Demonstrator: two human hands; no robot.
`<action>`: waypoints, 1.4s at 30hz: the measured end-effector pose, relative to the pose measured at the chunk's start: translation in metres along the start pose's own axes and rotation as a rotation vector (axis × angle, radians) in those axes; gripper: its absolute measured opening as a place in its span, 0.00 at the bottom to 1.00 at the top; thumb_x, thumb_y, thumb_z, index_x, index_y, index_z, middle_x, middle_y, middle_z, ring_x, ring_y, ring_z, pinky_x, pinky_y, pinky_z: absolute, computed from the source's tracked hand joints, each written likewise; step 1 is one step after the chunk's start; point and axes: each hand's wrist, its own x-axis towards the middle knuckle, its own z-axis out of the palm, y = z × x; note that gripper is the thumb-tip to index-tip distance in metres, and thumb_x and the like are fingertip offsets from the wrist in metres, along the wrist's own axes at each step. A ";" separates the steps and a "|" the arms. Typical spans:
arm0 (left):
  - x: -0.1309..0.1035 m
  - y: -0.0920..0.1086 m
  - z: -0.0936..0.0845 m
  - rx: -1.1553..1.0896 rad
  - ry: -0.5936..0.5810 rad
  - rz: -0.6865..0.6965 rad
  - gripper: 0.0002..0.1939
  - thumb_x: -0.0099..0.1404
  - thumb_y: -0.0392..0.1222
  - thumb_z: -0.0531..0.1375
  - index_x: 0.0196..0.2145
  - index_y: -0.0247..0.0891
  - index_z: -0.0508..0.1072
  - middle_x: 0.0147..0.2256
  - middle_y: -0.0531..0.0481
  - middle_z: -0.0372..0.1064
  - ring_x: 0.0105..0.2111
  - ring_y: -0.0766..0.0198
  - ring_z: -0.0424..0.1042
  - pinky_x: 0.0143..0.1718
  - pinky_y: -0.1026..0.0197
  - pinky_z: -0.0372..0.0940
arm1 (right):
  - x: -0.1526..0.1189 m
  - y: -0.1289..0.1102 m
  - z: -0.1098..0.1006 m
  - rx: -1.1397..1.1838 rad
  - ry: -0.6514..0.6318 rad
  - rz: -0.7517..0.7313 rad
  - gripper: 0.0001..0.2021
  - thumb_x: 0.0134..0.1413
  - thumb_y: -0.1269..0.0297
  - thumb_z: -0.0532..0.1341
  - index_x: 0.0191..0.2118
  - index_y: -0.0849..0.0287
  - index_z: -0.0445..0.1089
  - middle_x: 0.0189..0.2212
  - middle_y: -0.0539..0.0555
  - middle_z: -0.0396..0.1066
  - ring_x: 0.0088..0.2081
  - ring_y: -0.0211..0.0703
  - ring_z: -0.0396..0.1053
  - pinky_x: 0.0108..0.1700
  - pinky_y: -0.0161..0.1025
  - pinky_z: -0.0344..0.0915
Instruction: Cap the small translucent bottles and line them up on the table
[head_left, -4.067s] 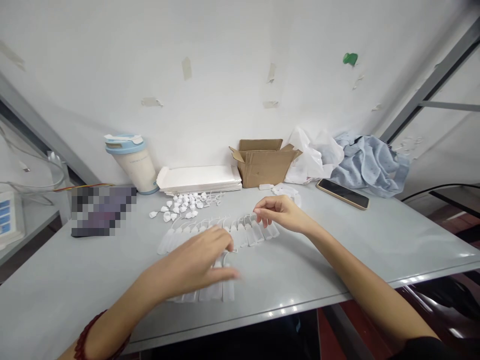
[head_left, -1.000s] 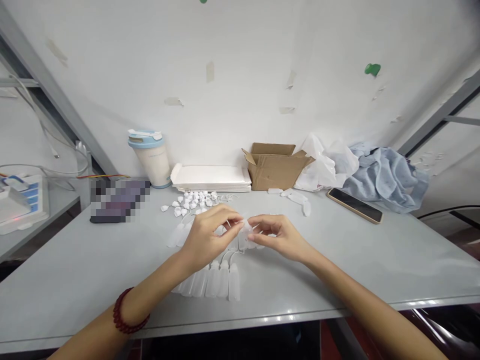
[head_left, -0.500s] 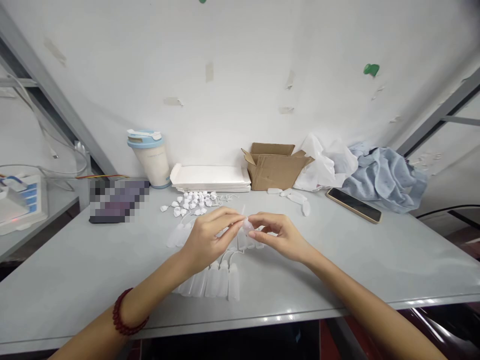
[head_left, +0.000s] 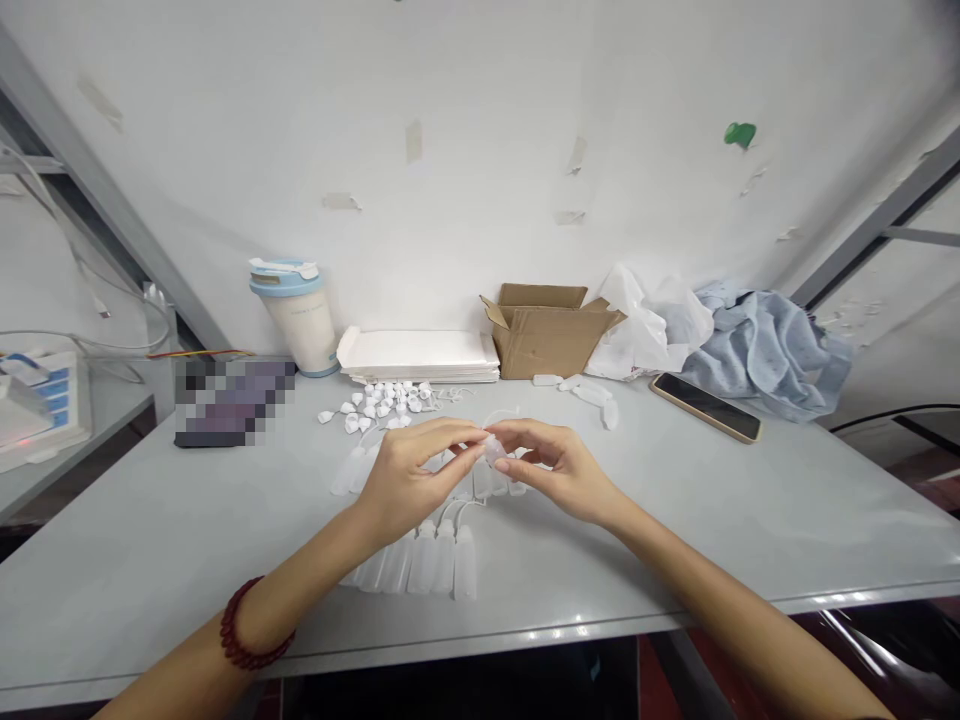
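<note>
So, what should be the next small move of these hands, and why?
Perhaps turn the plastic tube slightly to check its top: the left hand and right hand both grip it and hide the lower end of the thin strap.

Tubes (head_left: 465,565) look like frosted plastic, caps (head_left: 386,400) are smooth plastic too. Box (head_left: 553,342) is plain matt cardboard, bag (head_left: 637,325) thin crinkly plastic, phone screen (head_left: 705,406) pretty glossy, counter (head_left: 585,575) smooth with some shine.

Left forearm (head_left: 319,565): is reaching inward from lower left.
Left hand (head_left: 411,475): is pinching with thumb (head_left: 444,484) and index finger (head_left: 448,435).
Right forearm (head_left: 697,575): is slanting in from lower right.
Right hand (head_left: 566,470): is facing the left (fingertips (head_left: 502,465) nearly touching) and gripping likewise.
</note>
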 end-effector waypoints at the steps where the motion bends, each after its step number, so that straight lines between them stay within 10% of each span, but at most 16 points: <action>1: 0.000 0.000 0.000 -0.007 0.003 -0.002 0.07 0.60 0.30 0.61 0.35 0.37 0.78 0.33 0.48 0.78 0.32 0.62 0.76 0.34 0.61 0.72 | 0.000 0.000 0.000 0.000 0.004 -0.002 0.14 0.54 0.62 0.63 0.47 0.55 0.71 0.42 0.55 0.72 0.37 0.40 0.70 0.31 0.35 0.70; 42: -0.004 0.000 0.001 0.143 -0.068 0.064 0.10 0.63 0.33 0.58 0.43 0.37 0.69 0.36 0.45 0.70 0.35 0.61 0.70 0.36 0.58 0.67 | 0.000 0.002 0.003 0.060 0.083 0.064 0.13 0.53 0.58 0.63 0.42 0.59 0.72 0.33 0.54 0.74 0.29 0.39 0.70 0.31 0.40 0.70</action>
